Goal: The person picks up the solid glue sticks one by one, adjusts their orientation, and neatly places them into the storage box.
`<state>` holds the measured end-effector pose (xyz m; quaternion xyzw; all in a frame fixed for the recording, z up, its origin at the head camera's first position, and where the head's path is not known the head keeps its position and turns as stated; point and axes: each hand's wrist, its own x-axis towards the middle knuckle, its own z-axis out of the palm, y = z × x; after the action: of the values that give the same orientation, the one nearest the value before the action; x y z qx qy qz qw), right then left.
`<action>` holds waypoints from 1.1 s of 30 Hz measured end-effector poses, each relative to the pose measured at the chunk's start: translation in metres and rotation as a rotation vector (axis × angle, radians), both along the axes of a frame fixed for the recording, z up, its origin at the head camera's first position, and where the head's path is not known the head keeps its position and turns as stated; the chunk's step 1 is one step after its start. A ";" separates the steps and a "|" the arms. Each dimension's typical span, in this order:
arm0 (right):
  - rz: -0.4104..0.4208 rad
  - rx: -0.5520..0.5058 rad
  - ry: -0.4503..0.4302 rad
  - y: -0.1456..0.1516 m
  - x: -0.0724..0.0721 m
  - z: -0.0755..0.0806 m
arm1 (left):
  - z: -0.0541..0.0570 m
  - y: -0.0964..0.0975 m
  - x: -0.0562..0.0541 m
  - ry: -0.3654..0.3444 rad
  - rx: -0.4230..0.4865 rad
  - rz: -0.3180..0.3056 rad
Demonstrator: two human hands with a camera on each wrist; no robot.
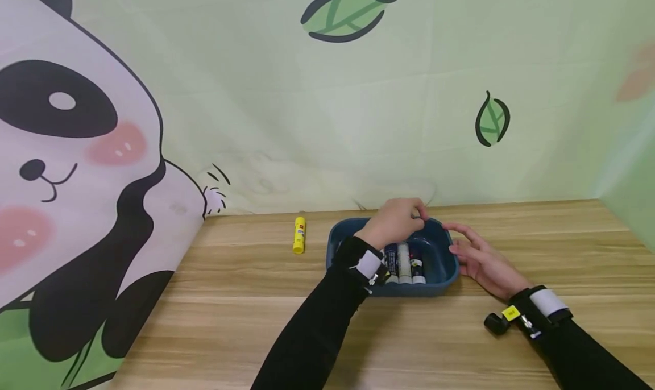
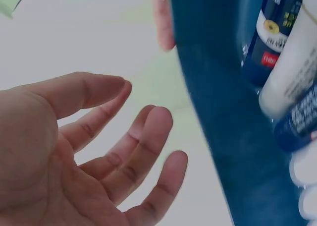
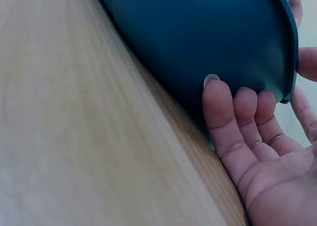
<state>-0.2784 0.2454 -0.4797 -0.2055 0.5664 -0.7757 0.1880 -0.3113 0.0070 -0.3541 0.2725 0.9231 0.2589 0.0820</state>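
A dark blue plastic bin (image 1: 437, 256) stands on the wooden table, with several dark blue and white glue sticks (image 1: 404, 263) lying side by side in it. Over the bin's far side hovers my left hand (image 1: 394, 222). Its fingers are loosely bent with nothing between them; the left wrist view shows the bin's wall (image 2: 205, 87) beside them. My right hand (image 1: 486, 262) is at the bin's right end. In the right wrist view its fingertips (image 3: 218, 104) touch the bin's outer wall, with another finger at the rim.
A yellow glue stick (image 1: 299, 235) lies on the table (image 1: 230, 322) to the left of the bin. Behind the table hangs a pale green cloth (image 1: 245, 94) printed with a panda and leaves. It meets the table's back edge just behind the bin.
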 end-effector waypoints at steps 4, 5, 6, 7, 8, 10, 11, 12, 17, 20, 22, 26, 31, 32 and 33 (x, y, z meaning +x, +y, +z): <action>-0.003 -0.008 -0.001 0.000 0.000 -0.001 | 0.002 -0.019 0.001 -0.029 0.118 0.023; -0.005 -0.010 0.000 0.000 0.000 -0.001 | 0.002 -0.024 0.002 -0.033 0.137 0.028; -0.009 -0.011 0.001 0.000 0.001 -0.001 | 0.003 -0.028 0.002 -0.035 0.156 0.035; -0.012 -0.013 0.003 0.000 0.001 -0.001 | 0.004 -0.033 0.003 -0.033 0.173 0.041; -0.014 -0.013 0.004 0.000 0.001 -0.002 | 0.005 -0.038 0.003 -0.026 0.189 0.046; -0.019 -0.013 0.004 0.000 0.001 -0.002 | 0.007 -0.049 0.003 -0.014 0.229 0.061; -0.021 -0.013 0.003 -0.001 0.001 -0.002 | 0.008 -0.054 0.004 -0.009 0.251 0.071; -0.022 -0.011 0.002 -0.001 0.001 -0.003 | 0.009 -0.060 0.004 -0.003 0.272 0.081; -0.030 -0.004 0.002 -0.002 0.002 -0.002 | 0.014 -0.085 0.006 0.008 0.339 0.128; -0.038 -0.002 0.007 -0.001 0.002 -0.001 | 0.013 -0.097 0.004 0.000 0.365 0.159; -0.042 -0.005 0.009 0.000 0.002 -0.001 | 0.011 -0.106 0.002 -0.003 0.382 0.191; -0.038 -0.009 0.003 0.000 0.002 -0.003 | 0.004 -0.127 0.000 0.013 0.431 0.256; -0.030 0.012 0.005 -0.001 0.002 -0.003 | -0.006 -0.153 0.000 0.010 0.481 0.344; -0.030 0.013 0.007 0.000 0.002 -0.003 | -0.008 -0.156 0.000 0.007 0.487 0.355; -0.031 0.014 0.010 0.001 0.002 -0.003 | -0.008 -0.158 -0.001 0.000 0.492 0.362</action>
<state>-0.2766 0.2464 -0.4827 -0.1994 0.5757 -0.7735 0.1744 -0.3122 -0.1515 -0.3625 0.1153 0.8662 0.4850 -0.0341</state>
